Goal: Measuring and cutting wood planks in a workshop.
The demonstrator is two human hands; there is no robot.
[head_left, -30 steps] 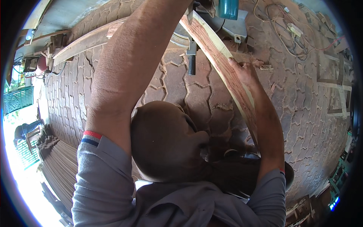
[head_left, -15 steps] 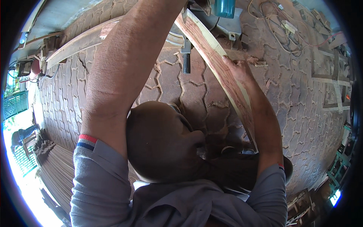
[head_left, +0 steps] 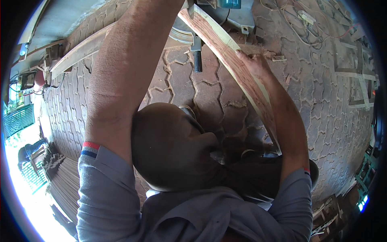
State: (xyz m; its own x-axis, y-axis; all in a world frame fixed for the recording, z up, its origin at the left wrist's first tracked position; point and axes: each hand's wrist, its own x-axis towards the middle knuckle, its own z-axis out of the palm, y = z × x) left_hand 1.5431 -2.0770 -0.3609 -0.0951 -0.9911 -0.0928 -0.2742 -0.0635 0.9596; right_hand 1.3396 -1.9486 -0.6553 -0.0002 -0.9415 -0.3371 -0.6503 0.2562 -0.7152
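Note:
A long wooden plank, pale along its edges and reddish-brown grained in the middle, slants from the top middle down toward my right forearm. My right hand grips its right edge about midway, thumb lying over the top face and fingers tucked beneath. The plank's far end rests by the base of what looks like a mitre saw, with a black handle pointing toward me. My left forearm stretches up past the top edge of the picture. The left hand itself is outside the view.
A teal motor housing sits at the top beside the saw. Another long board lies at the upper left. Tangled cables with a socket block lie at the upper right. Stacked thin strips stand at the lower left.
The view has shifted slightly, moving the saw and plank up and left in the picture. The plank's near end sits a little farther right. My right hand keeps its hold.

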